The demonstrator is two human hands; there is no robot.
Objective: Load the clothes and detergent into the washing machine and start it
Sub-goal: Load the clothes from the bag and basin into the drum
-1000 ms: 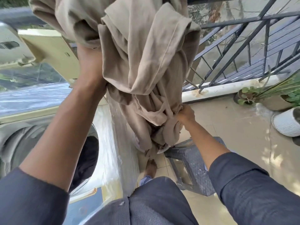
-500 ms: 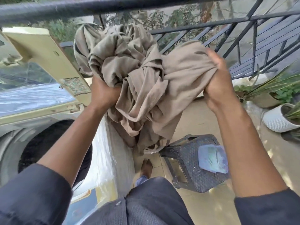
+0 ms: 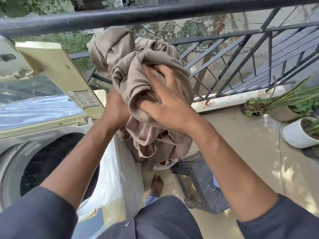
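A bundled beige garment (image 3: 136,78) is held up in front of me, just right of the washing machine. My left hand (image 3: 114,109) grips it from underneath on the left. My right hand (image 3: 165,99) presses on top of the bundle with fingers dug into the cloth. The top-loading washing machine (image 3: 15,159) stands at the lower left with its lid (image 3: 51,71) raised, and its dark drum opening (image 3: 50,159) is exposed below my left forearm. The garment's lower folds hang down beside the machine's right side. No detergent is identifiable.
A dark metal railing (image 3: 155,12) runs across the top and along the right. A grey plastic stool (image 3: 202,183) stands on the tiled floor under my right arm. Potted plants (image 3: 298,131) sit at the right edge. My bare foot (image 3: 157,184) shows near the machine.
The long hanging garment has been gathered into a tight bundle. My right hand rose from its lower end, then moved from the bundle's right side onto its top. The bundle came lower.
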